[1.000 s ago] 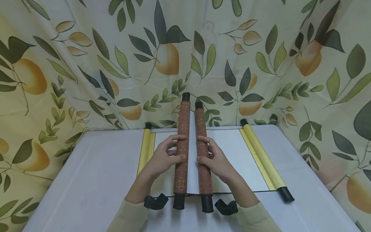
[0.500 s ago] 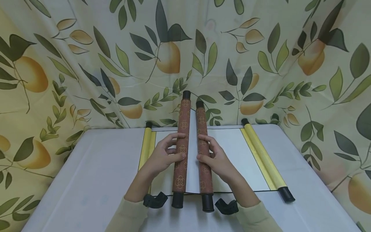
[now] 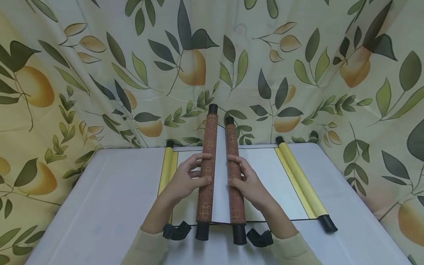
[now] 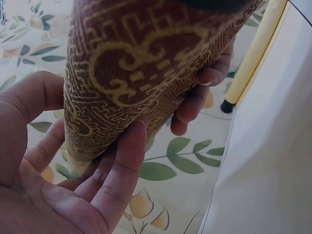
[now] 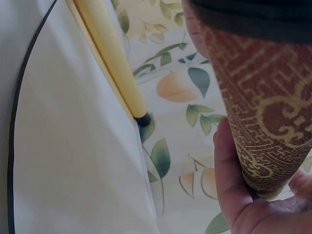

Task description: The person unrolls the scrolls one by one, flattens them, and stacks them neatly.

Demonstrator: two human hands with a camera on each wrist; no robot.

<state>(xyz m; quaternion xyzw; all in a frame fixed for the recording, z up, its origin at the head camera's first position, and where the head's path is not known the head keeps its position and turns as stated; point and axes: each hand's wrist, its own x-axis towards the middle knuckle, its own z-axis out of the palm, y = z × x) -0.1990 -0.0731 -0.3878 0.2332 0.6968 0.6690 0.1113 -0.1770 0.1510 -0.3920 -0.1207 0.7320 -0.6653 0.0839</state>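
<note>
A hanging scroll with brown, gold-patterned brocade rolls and black end knobs is held upright-angled over the table, a strip of white paper [image 3: 220, 191] showing between its rolls. My left hand [image 3: 189, 178] grips the left roll [image 3: 208, 147], thumb and fingers curled round its side. Round the right roll [image 3: 236, 206] curl the fingers and thumb of my right hand [image 3: 249, 184]. Close up, the left wrist view has the gold-patterned brocade [image 4: 117, 63] between thumb and fingers; the right wrist view shows similar brocade [image 5: 273, 107] against the right palm.
Underneath lies a second scroll, spread on the white table [image 3: 126, 191], its white sheet [image 3: 265, 176] partly hidden. It has a yellow roller on the left [image 3: 165, 165] and another on the right [image 3: 303, 178]. A fruit-and-leaf patterned curtain [image 3: 238, 99] hangs behind and beside the table.
The two brown rolls have moved slightly apart, the right one drifting right with its hand, so the paper strip between them is a little wider. Both hands keep their grip.
</note>
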